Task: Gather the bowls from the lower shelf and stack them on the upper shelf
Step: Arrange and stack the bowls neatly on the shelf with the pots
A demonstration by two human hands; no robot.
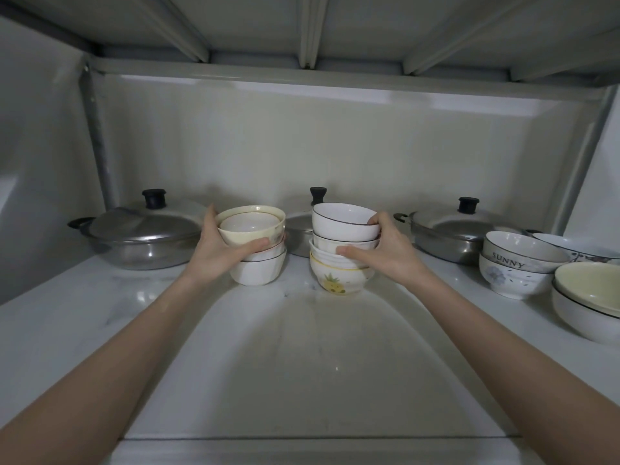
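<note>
Centrally, hands (302, 253) around bowl stacks (342, 246).

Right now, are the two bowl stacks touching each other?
Apart. The head view shows bare shelf and a pot between the left stack and the right stack.

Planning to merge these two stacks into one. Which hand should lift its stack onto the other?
Probably the left hand: its bowl stack is shorter, so it looks easier to lift. The right hand can steady the taller bowl stack.

White shelf (100, 330) carries lidded pots (141, 236) and stacked bowls (339, 250).
</note>
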